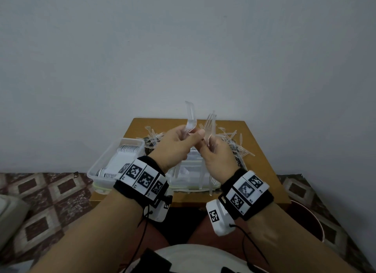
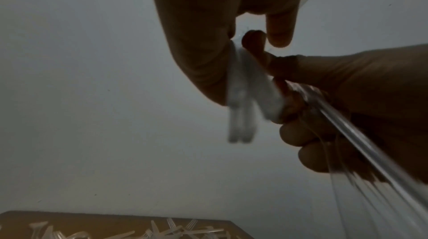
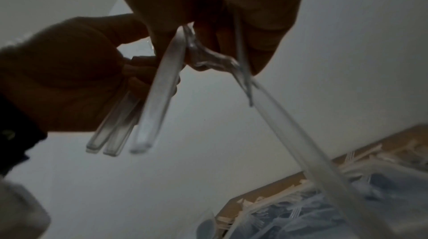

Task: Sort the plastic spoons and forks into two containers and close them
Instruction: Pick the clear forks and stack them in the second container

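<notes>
Both hands are raised together above the wooden table (image 1: 264, 171). My left hand (image 1: 193, 134) pinches a few clear plastic forks (image 1: 191, 115), handles sticking up. Close beside it my right hand (image 1: 207, 145) grips a small bunch of clear forks (image 1: 210, 124), tines up. In the right wrist view the left hand's fork handles (image 3: 111, 129) hang beside a fork (image 3: 289, 133) under my right hand (image 3: 208, 23). The left wrist view shows my left hand (image 2: 250, 41) pinching blurred white pieces (image 2: 241, 96). The left clear container (image 1: 101, 165) holds stacked spoons (image 1: 130, 150). The middle container (image 1: 183, 188) holds forks.
A loose pile of clear cutlery (image 1: 230, 142) covers the back of the table, against the pale wall. The left container overhangs the table's left edge. A round red-rimmed bucket (image 1: 305, 217) stands right of the table on the patterned floor (image 1: 50, 201).
</notes>
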`<action>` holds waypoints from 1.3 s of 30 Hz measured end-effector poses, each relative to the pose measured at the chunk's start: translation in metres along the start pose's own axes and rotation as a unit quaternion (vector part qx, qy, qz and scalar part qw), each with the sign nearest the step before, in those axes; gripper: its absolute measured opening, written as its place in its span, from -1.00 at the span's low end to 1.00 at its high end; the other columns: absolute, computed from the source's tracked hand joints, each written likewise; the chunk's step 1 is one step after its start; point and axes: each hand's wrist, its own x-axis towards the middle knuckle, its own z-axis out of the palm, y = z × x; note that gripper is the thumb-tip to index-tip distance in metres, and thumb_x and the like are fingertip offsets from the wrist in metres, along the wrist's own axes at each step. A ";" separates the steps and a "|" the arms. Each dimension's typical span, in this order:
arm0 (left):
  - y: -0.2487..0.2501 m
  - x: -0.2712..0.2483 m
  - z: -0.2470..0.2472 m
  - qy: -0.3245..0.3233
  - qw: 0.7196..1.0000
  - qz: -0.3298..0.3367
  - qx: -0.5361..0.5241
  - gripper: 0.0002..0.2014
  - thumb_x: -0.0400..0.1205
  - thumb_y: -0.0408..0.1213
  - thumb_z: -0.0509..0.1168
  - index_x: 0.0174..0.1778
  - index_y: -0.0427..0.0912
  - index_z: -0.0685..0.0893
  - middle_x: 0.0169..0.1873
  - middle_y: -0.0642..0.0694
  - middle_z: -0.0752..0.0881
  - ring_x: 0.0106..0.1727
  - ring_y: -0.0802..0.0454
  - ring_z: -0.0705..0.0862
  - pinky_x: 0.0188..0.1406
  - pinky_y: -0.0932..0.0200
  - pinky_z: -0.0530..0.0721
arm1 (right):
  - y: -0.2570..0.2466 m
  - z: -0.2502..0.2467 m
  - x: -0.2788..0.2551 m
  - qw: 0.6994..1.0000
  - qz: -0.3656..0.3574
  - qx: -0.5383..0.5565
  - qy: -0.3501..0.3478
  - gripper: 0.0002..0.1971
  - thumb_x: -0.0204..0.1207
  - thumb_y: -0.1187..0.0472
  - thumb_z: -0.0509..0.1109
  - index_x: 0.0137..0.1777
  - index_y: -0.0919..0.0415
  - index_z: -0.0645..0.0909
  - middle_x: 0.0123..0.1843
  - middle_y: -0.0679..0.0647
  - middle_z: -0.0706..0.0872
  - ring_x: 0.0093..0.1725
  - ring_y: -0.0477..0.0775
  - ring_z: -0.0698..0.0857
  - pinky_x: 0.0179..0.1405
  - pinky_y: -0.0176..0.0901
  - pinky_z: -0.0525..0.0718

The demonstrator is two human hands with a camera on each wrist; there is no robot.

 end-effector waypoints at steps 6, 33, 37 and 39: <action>-0.002 0.005 0.002 0.034 0.998 0.041 0.016 -0.84 0.65 -0.26 0.38 -0.15 -0.29 0.72 -0.51 0.10 0.72 -0.47 0.25 0.67 -0.46 0.43 0.58 | 0.003 0.002 -0.002 0.996 -0.008 -0.026 -0.086 -0.53 0.58 -0.10 0.34 0.09 0.38 0.60 -0.04 0.46 0.69 -0.02 0.44 0.66 0.02 0.38 0.61; -0.006 0.005 0.014 0.064 0.997 -0.017 0.032 -0.71 0.78 -0.20 0.12 -0.07 -0.31 0.64 -0.46 0.11 0.65 -0.54 0.31 0.55 -0.52 0.43 0.47 | 0.007 0.002 -0.004 0.979 -0.107 -0.172 0.004 -0.82 0.58 0.05 0.42 0.07 0.07 0.55 -0.40 0.06 0.60 -0.41 0.03 0.57 -0.37 0.00 0.58; -0.009 0.007 0.013 0.097 0.994 -0.024 0.049 -0.73 0.79 -0.18 0.06 -0.16 -0.18 0.54 -0.27 -0.08 0.60 -0.24 0.06 0.56 -0.14 0.07 0.58 | 0.007 0.003 -0.004 0.991 -0.093 -0.093 -0.003 -0.85 0.58 0.13 0.45 0.07 0.15 0.61 -0.41 -0.12 0.59 -0.43 -0.15 0.54 -0.40 -0.34 0.51; -0.008 0.009 0.011 0.101 0.994 -0.034 0.036 -0.74 0.80 -0.20 0.04 -0.19 -0.15 0.47 -0.26 -0.13 0.58 -0.22 -0.01 0.54 -0.06 -0.06 0.59 | 0.006 0.002 -0.004 0.997 -0.073 -0.017 0.007 -0.87 0.61 0.17 0.42 0.02 0.21 0.60 -0.33 -0.22 0.67 -0.36 -0.25 0.61 -0.31 -0.37 0.57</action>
